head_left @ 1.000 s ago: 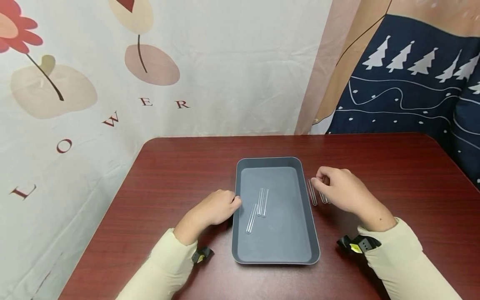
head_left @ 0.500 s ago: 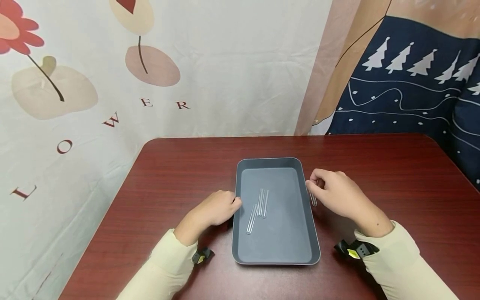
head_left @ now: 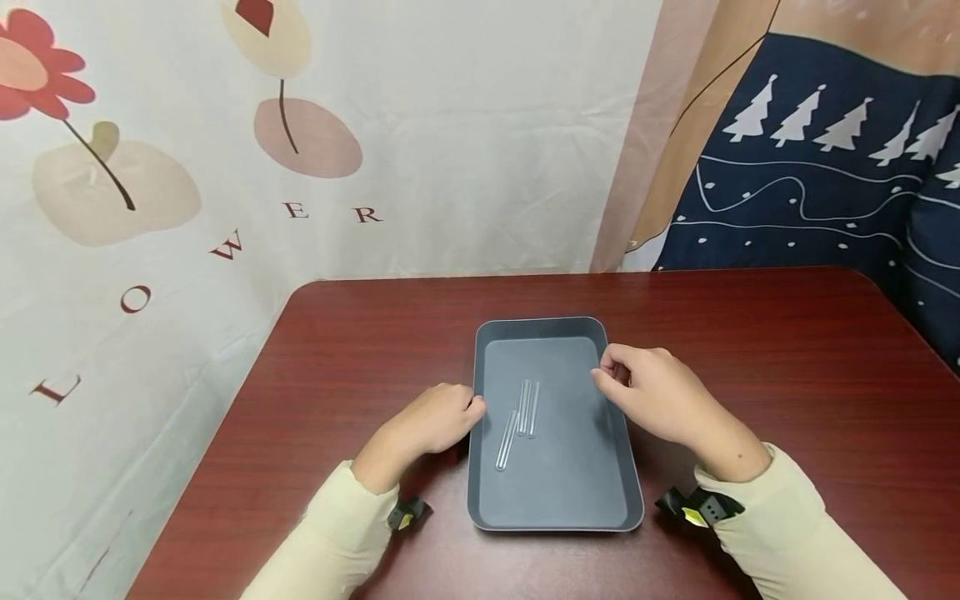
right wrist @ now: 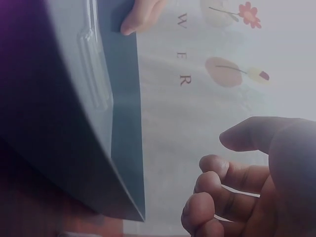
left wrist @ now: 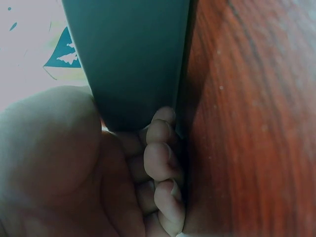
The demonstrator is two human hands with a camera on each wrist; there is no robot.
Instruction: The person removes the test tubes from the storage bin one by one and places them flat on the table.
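Pale cloth [head_left: 480, 125] fills the backdrop, a red flower at upper left and the letters L, O, W, E, R running beneath, while navy fabric [head_left: 817, 183] with white trees takes the upper right, and below it all stretches the reddish-brown counter [head_left: 375, 342]! Just below and right of centre sits the grey tray [head_left: 577, 483], upright, and inside it, left of its middle, lie three clear tubes [head_left: 523, 408]: two nearly parallel, a third lower and slanted, its top just beside the others; whether they touch, I can't tell. Here's the left hand [head_left: 438, 417], pinching the tray's left wall, thumb at the rim, curled fingers outside! And across at the upper right rim, the right hand [head_left: 652, 392], fingers loosely bent, thumb and fingertips apart, clear daylight between them in the right wrist view! Cream sleeves [head_left: 795, 533] come in from the bottom corners, a dark device [head_left: 697, 508] at each wrist.
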